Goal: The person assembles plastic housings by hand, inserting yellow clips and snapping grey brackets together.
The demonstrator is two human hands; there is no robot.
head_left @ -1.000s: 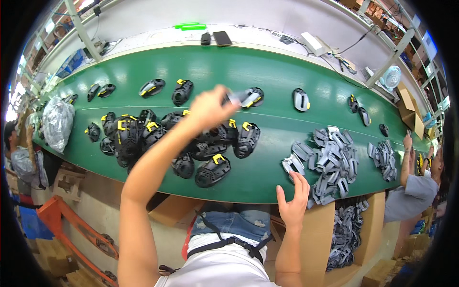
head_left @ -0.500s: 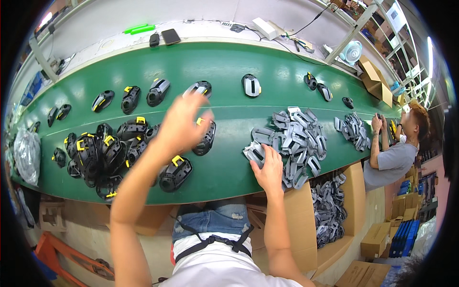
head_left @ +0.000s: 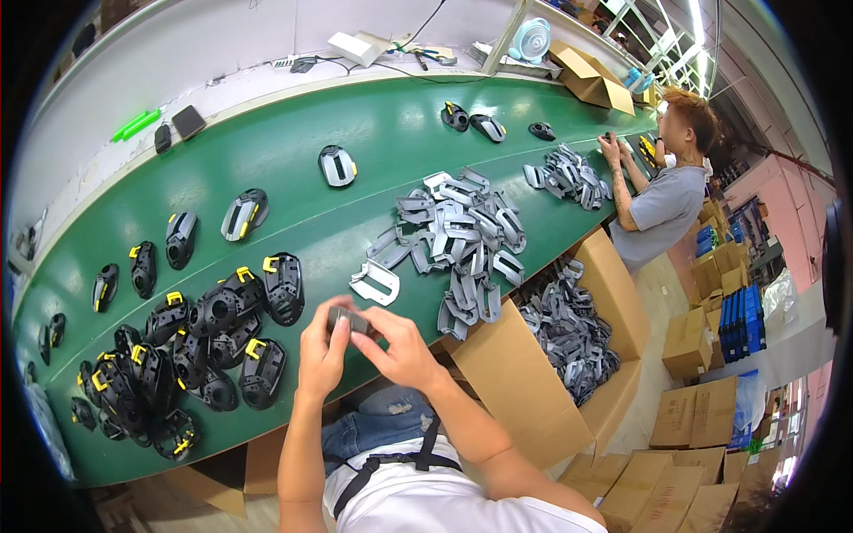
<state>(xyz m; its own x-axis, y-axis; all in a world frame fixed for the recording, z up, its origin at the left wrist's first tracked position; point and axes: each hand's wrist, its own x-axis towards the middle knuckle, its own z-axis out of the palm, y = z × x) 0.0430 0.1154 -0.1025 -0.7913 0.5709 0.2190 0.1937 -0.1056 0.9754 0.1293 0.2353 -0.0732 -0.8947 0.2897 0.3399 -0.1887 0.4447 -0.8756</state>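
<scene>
Both my hands meet over the near edge of the green conveyor belt (head_left: 373,133). My left hand (head_left: 323,348) and my right hand (head_left: 400,346) together hold one small grey plastic part (head_left: 348,319) between the fingers. To the left lies a heap of black housings with yellow clips (head_left: 191,342). To the right lies a pile of grey plastic frames (head_left: 462,235), with one loose grey frame (head_left: 375,282) just beyond my fingers.
Single black housings (head_left: 337,165) ride along the belt. An open cardboard box of grey frames (head_left: 569,333) stands at my right. Another person (head_left: 662,191) works at the belt's far right beside a second grey pile (head_left: 569,169). Stacked cartons (head_left: 693,426) sit on the floor.
My left hand came back from reaching out over the belt, and my right hand left the grey pile. Both now hold a grey part close to my body. The view swung right.
</scene>
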